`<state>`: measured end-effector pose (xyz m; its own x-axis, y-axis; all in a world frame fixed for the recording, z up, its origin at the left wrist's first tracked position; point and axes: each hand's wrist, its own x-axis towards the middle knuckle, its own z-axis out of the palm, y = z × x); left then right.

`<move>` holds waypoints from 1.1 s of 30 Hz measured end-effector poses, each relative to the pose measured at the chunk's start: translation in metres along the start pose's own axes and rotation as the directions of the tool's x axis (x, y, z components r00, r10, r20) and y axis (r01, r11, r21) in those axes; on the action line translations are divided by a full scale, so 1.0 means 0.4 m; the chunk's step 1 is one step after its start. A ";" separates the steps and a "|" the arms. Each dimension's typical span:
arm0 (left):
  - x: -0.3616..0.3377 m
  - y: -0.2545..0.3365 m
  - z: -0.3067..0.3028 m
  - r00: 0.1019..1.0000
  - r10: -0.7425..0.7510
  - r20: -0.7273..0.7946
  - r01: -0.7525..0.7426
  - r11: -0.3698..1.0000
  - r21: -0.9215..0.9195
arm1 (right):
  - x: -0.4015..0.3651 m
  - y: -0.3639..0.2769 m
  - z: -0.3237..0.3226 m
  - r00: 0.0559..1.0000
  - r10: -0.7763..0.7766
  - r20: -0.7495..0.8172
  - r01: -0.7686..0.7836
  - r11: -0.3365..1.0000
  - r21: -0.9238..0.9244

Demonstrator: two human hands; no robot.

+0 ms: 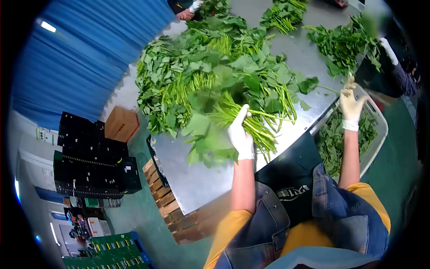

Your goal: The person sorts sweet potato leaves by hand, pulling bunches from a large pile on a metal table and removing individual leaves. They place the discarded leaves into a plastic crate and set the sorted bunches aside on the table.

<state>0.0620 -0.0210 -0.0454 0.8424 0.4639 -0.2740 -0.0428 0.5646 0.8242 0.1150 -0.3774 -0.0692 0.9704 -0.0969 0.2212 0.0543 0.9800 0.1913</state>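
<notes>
My left hand [242,138], in a white glove, is closed around a bunch of leafy green stems [262,130]. Its leaves hang to the left over the metal table, partly blurred. My right hand [352,106], gloved too, is raised over the near end of a white plastic crate [380,130] at the table's right edge. The thumb stands apart from the fingers, and a single loose stem [329,88] reaches close to them from the table. Loose green leaves [333,143] lie inside the crate.
A large heap of leafy greens [179,89] covers much of the metal table [188,179]. Other bunches [284,18] lie farther back. Another person's gloved hand [389,51] is near greens at right, a second person's [195,6] at the top. Black crates [94,166] and a pallet [161,193] stand left.
</notes>
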 end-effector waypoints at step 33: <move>-0.106 0.071 -0.046 0.975 0.088 0.202 -0.110 0.989 0.100 | 0.066 0.274 -0.125 0.562 0.389 -0.730 -0.824 0.344 -0.451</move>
<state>0.0153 -0.0120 -0.0196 0.9266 0.3641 -0.0941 -0.0817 0.4393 0.8946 0.1582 -0.2639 -0.0902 0.7381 0.4537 -0.4993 -0.6747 0.4952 -0.5473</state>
